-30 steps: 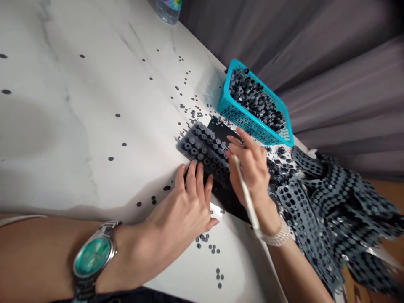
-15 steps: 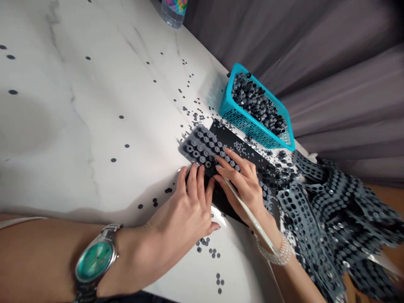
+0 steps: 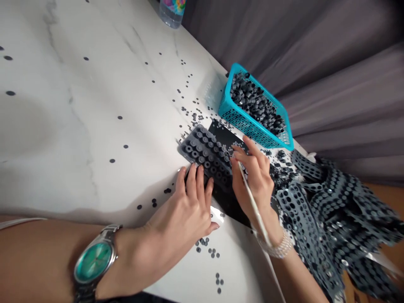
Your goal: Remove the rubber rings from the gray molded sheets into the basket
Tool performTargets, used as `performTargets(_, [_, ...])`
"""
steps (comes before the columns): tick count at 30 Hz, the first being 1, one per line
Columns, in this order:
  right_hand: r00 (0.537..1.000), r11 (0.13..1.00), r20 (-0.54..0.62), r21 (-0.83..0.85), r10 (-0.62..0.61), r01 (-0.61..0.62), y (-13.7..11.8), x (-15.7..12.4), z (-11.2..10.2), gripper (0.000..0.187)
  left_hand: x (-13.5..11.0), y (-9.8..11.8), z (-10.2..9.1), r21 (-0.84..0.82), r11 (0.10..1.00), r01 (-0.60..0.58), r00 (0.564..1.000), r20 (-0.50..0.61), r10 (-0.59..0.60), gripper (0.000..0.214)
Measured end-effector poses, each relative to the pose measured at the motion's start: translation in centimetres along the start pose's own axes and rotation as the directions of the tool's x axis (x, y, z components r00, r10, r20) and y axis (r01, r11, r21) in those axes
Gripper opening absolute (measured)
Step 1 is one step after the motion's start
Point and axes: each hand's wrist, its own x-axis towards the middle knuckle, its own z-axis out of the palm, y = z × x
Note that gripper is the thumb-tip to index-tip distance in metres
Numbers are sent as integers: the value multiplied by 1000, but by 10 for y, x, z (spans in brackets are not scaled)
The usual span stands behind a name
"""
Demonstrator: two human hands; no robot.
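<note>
Left hand [image 3: 181,206] is down flat, fingers spread, pressing on a studded grey rubber strip [image 3: 202,151] that lies on a black mat [image 3: 227,134] on the marble counter [image 3: 78,126], and the right hand [image 3: 254,181] is in narrow, pinched around a slim white stick [image 3: 252,202], right over the strip's far end! Teal plastic basket [image 3: 246,126] of grey rubber rings [image 3: 255,101] just beyond, loose bits [image 3: 189,113] scattered across the counter, punched grey sheets [image 3: 303,223] heaped to the right
</note>
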Motion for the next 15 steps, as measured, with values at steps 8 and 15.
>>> performTargets(8, [976, 981, 167, 161, -139, 112, -10, -6, -5, 17, 0, -1, -1, 16, 1000, -10, 1000, -5, 10, 82])
performTargets(15, [952, 966, 190, 144, -239, 214, -8, -2, -3, 14, 0, -1, 0, 3, 1000, -8, 1000, -2, 8, 83])
